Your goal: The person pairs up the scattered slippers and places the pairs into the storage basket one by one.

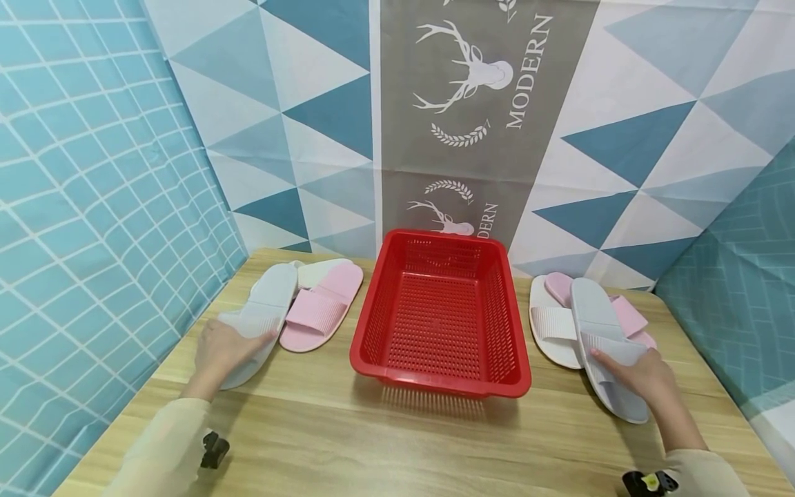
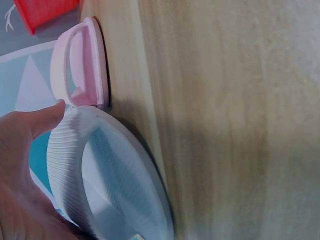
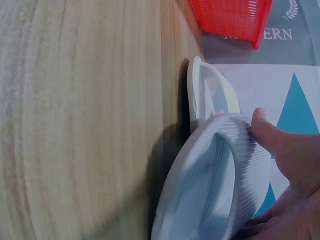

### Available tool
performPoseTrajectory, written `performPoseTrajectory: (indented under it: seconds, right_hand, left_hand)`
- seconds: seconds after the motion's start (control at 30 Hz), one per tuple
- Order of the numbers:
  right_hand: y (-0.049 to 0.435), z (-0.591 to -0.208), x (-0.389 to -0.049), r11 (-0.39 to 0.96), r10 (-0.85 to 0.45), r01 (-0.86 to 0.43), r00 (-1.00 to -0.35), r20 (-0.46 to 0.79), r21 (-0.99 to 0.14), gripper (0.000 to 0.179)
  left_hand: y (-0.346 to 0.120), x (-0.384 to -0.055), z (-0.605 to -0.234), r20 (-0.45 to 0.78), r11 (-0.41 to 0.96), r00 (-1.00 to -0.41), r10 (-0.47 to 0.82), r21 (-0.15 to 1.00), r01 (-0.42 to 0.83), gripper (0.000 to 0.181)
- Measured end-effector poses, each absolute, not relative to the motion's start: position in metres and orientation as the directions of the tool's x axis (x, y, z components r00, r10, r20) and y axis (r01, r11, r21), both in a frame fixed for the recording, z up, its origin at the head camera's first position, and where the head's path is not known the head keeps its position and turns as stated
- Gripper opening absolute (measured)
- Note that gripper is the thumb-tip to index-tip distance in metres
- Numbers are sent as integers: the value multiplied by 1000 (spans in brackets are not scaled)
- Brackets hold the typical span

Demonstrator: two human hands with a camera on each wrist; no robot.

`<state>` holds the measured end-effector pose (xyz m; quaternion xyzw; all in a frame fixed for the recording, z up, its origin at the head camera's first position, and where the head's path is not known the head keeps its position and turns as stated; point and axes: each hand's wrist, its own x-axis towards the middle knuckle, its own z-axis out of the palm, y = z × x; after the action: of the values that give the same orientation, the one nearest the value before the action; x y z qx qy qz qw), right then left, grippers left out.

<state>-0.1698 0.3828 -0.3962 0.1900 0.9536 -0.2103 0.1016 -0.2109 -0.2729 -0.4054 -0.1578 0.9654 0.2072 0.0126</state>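
At the left, my left hand (image 1: pixel 225 351) grips a light grey slipper (image 1: pixel 273 286) across its ribbed strap. The thumb lies on the strap's edge in the left wrist view; the other fingers are mostly hidden. Beside that slipper lie a pink slipper (image 1: pixel 319 314) and a partly covered white slipper (image 1: pixel 319 271). Over on the right, my right hand (image 1: pixel 647 378) holds another grey slipper (image 1: pixel 593 304) across its ribbed strap (image 3: pixel 245 150), thumb on the near edge. This slipper lies tilted over a white slipper (image 1: pixel 549 297) and a pink slipper (image 1: pixel 629 314).
A red plastic basket (image 1: pixel 524 376) with perforated walls stands mid-table between the two slipper groups. The wood-grain table (image 1: pixel 397 452) meets a patterned backdrop (image 1: pixel 323 166) behind and a blue checked cloth (image 1: pixel 93 207) on the left.
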Motion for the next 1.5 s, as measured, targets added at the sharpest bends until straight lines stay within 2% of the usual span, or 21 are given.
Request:
performPoseTrajectory:
  seconds: [0.33, 0.7, 1.5]
  right_hand:
    - [382, -405, -170, 807, 339, 422, -904, -261, -414, 119]
    - [371, -410, -173, 758, 432, 473, -880, -197, -450, 123]
    - [369, -412, -173, 723, 480, 499, -860, -171, -477, 119]
  left_hand:
    - [-272, -213, -413, -79, 844, -932, -353, 403, -354, 120]
    - [-270, -215, -419, -78, 808, -910, -408, 433, -399, 117]
    - [-274, -216, -423, -28, 811, -911, -411, 444, -379, 115]
